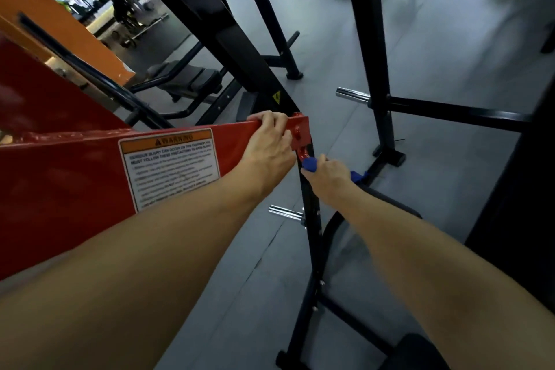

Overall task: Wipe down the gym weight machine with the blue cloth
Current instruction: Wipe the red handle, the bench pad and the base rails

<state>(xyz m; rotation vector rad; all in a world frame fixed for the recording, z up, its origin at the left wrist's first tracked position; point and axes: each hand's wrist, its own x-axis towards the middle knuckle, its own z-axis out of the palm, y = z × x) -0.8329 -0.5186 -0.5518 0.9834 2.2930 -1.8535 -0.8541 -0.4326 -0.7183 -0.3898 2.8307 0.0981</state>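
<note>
Red steel machine arm (75,177), gripped at its end by the left hand (268,144).
Right hand (326,173) pinches the crumpled blue cloth (309,164) against a black upright post (310,213); grey floor (435,63) lies open beyond.

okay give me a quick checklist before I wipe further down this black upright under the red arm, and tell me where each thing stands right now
1. Blue cloth in the right hand: ok, bunched in its grip.
2. Cloth against the black upright: ok.
3. Left hand steadying the red arm: ok, holding its top edge.
4. Left fingers clear of the red end bracket: not ok, right beside it.
5. Chrome peg lower down: not ok, in the way.
6. Cloth clean: cannot tell.
</note>
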